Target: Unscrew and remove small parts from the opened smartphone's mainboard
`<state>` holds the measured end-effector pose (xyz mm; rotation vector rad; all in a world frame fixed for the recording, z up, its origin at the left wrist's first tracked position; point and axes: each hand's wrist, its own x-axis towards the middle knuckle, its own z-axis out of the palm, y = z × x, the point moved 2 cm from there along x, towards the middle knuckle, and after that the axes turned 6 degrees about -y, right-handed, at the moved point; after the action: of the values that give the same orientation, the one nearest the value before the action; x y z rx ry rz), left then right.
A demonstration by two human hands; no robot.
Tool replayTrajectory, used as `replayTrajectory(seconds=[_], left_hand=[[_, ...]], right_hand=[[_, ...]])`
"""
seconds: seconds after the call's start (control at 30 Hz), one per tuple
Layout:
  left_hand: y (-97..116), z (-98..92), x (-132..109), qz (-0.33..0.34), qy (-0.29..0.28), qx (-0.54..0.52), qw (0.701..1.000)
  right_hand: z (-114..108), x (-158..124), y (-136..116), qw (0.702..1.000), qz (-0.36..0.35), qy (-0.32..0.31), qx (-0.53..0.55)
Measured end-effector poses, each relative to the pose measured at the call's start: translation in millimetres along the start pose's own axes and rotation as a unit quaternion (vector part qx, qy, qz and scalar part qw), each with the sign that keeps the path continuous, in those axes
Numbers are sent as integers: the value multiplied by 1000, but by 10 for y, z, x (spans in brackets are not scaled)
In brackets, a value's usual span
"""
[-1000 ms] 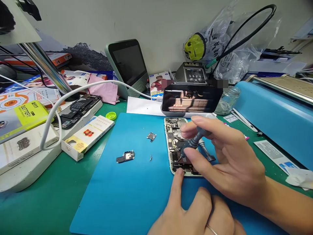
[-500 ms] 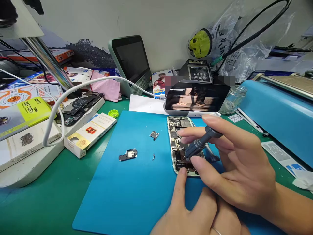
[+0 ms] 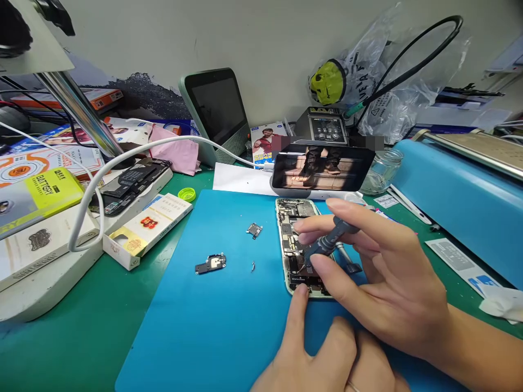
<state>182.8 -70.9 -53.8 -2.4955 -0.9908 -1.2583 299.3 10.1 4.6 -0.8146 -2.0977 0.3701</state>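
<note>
Head view: the left hand (image 3: 316, 356) grasps nothing visible, its index finger set on the lower end of the opened smartphone (image 3: 291, 247), probably steadying it on the blue mat (image 3: 192, 326). Its other fingers curl. Beyond, the right hand (image 3: 384, 272) pinches a grey screwdriver (image 3: 327, 243), likely for fine control, arching above, the tool slanting tip-down.

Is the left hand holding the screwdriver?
No, the right hand grips the screwdriver, while the left hand rests a fingertip on the phone.
</note>
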Motion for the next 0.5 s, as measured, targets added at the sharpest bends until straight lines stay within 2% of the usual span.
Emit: replayTrajectory(seconds=[0.2, 0.23, 0.27, 0.3, 0.5], left_hand=[[-128, -116, 63, 24, -64, -17, 998], [-166, -151, 78, 38, -81, -18, 996], [-189, -176, 89, 88, -123, -23, 988], [-220, -208, 101, 113, -136, -22, 984], [-309, -273, 124, 126, -154, -22, 980]], right_hand=[[19, 1, -28, 1000, 10, 0, 13], [24, 4, -32, 1000, 17, 6, 15], [28, 7, -34, 999, 26, 12, 17], [30, 10, -37, 999, 34, 15, 19], [10, 12, -55, 998, 48, 33, 24]])
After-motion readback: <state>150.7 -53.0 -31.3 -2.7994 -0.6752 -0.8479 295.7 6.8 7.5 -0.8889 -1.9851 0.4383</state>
